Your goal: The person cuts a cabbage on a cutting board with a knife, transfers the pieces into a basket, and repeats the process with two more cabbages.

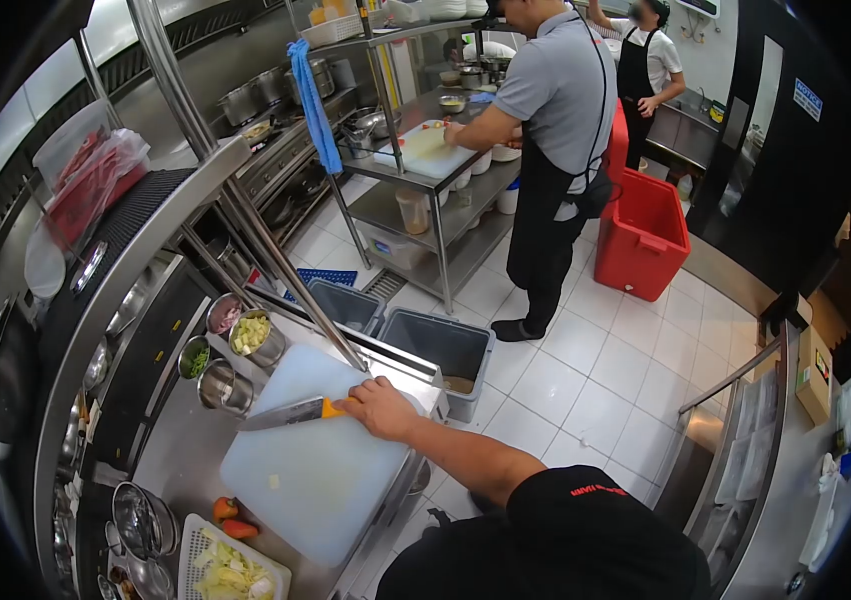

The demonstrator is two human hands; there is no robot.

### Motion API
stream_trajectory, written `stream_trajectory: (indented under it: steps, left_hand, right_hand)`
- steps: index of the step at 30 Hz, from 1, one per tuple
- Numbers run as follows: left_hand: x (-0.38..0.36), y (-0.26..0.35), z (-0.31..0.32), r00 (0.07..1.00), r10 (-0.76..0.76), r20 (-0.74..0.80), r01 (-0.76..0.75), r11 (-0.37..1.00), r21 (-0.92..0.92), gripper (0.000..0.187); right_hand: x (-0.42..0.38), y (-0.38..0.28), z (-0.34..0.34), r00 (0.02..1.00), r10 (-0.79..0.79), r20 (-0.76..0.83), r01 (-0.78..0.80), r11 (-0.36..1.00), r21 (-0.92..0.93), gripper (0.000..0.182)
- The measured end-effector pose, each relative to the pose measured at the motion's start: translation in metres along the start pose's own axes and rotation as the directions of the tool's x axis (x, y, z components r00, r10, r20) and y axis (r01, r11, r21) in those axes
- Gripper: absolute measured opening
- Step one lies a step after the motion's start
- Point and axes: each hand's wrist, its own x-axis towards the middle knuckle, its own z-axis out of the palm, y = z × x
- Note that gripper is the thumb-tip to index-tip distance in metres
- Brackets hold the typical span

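My right hand (378, 407) is closed around the orange handle of a knife (288, 412). The broad blade lies over the white cutting boards (311, 475) and points to the left of the view. One small pale piece (274, 482) rests on the nearer board. Beside that board are orange-red peppers (236, 522) and a white basket (282, 578) of cut pale-green leaves. My left hand is out of view.
Metal containers of chopped food (258, 338) stand beyond the boards, beside a steel post (286, 260). Grey bins (446, 350) are on the floor. A co-worker (561, 110) stands at another steel table, near a red cooler box (643, 235); another person (649, 75) is farther back.
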Motion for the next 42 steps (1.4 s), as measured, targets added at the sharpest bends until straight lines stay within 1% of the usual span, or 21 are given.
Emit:
stream_trajectory:
  steps: [1,6,10,12,14,15,17,18,19,22,25,28,29,32,33,36,37,38,40,41,42]
  left_hand:
    - [-0.001,0.001,-0.001,0.999,0.029,-0.025,-0.029,1.0,0.01,0.071]
    - [-0.002,0.013,0.029,0.999,-0.032,-0.021,0.033,0.998,0.044,0.071]
    - [0.001,0.008,0.038,0.997,-0.075,-0.019,0.075,0.997,-0.009,0.072]
    - [0.005,-0.006,0.036,0.992,-0.127,-0.01,0.126,0.988,-0.093,0.072]
    - [0.018,-0.042,0.03,0.981,-0.192,-0.014,0.176,0.927,-0.332,0.072]
    - [0.021,-0.053,0.025,0.982,-0.191,-0.007,0.173,0.902,-0.395,0.072]
    - [0.016,-0.058,0.001,0.998,0.007,0.056,-0.006,1.0,-0.012,0.072]
    - [0.022,-0.056,-0.02,0.988,0.102,0.115,-0.121,0.977,0.173,0.072]
    - [-0.013,0.024,-0.038,0.967,-0.149,0.207,0.097,0.966,0.241,0.082]
    - [-0.019,0.009,0.015,0.97,0.225,0.091,-0.239,0.954,0.182,0.094]
    - [-0.039,0.065,0.064,0.926,0.269,0.264,-0.339,0.9,0.274,0.103]
    - [-0.037,0.081,0.055,0.923,0.308,0.23,-0.371,0.872,0.318,0.095]
    - [-0.037,0.079,0.05,0.885,0.436,0.166,-0.465,0.801,0.376,0.081]
    - [-0.011,0.047,0.033,0.889,0.443,0.118,-0.454,0.887,0.089,0.073]
    - [-0.025,0.072,0.014,0.941,0.303,0.147,-0.324,0.934,0.151,0.076]
    - [-0.008,0.03,-0.003,0.957,0.274,0.095,-0.287,0.855,0.432,0.078]
    - [0.011,0.013,-0.005,0.875,0.468,0.122,-0.459,0.725,0.514,0.079]
    - [0.041,-0.005,0.002,0.754,0.634,0.171,-0.597,0.553,0.581,0.079]
    - [0.053,-0.037,0.036,0.462,0.834,0.3,-0.733,0.169,0.659,0.08]
    - [0.031,0.003,0.057,0.808,0.525,0.268,-0.581,0.635,0.509,0.086]
    - [-0.008,0.08,0.068,0.979,0.101,0.179,-0.164,0.907,0.387,0.093]
  right_hand:
    - [-0.001,0.001,0.0,1.0,0.001,-0.009,-0.001,1.0,-0.001,0.043]
    - [-0.001,-0.003,-0.002,1.0,0.004,-0.031,-0.004,1.0,0.004,0.043]
    - [0.002,0.0,0.006,1.0,0.012,0.008,-0.011,0.999,-0.049,0.042]
    - [0.001,-0.002,0.002,1.0,0.02,0.023,-0.019,0.999,-0.031,0.042]
    - [0.0,0.0,0.005,0.999,0.004,-0.032,-0.005,1.0,-0.025,0.043]
    - [0.001,-0.001,0.006,0.998,-0.005,-0.058,0.004,1.0,-0.022,0.043]
    - [-0.001,-0.002,0.008,0.997,-0.012,-0.074,0.011,1.0,-0.012,0.042]
    - [0.0,-0.001,0.006,0.996,-0.013,-0.087,0.012,1.0,-0.013,0.042]
    - [-0.001,-0.001,0.004,0.997,-0.007,-0.075,0.006,1.0,-0.019,0.042]
    - [0.001,-0.004,0.002,0.999,0.002,-0.044,-0.004,1.0,-0.027,0.042]
    - [0.001,-0.006,0.003,1.0,0.01,-0.018,-0.01,1.0,-0.016,0.041]
    - [0.001,-0.001,0.001,1.0,0.005,-0.017,-0.006,1.0,-0.015,0.041]
    - [0.001,-0.002,0.002,1.0,-0.002,-0.025,0.001,1.0,-0.026,0.041]
    - [0.004,-0.003,-0.002,1.0,-0.004,-0.026,0.003,1.0,-0.024,0.042]
    - [0.002,-0.005,-0.002,1.0,0.001,-0.012,-0.001,1.0,-0.014,0.042]
    - [0.001,-0.005,0.001,0.999,-0.002,-0.039,0.001,1.0,-0.026,0.041]
    - [0.002,-0.006,0.001,0.999,0.001,-0.041,-0.002,1.0,-0.022,0.041]
    - [0.001,-0.007,0.0,0.999,0.004,-0.043,-0.005,1.0,-0.017,0.04]
    - [0.007,-0.003,-0.003,1.0,0.015,-0.004,-0.015,1.0,-0.02,0.038]
    - [0.011,0.001,0.001,0.998,0.015,0.055,-0.014,1.0,-0.013,0.037]
    - [0.01,0.024,0.026,0.995,-0.054,-0.085,0.064,0.991,0.114,0.031]
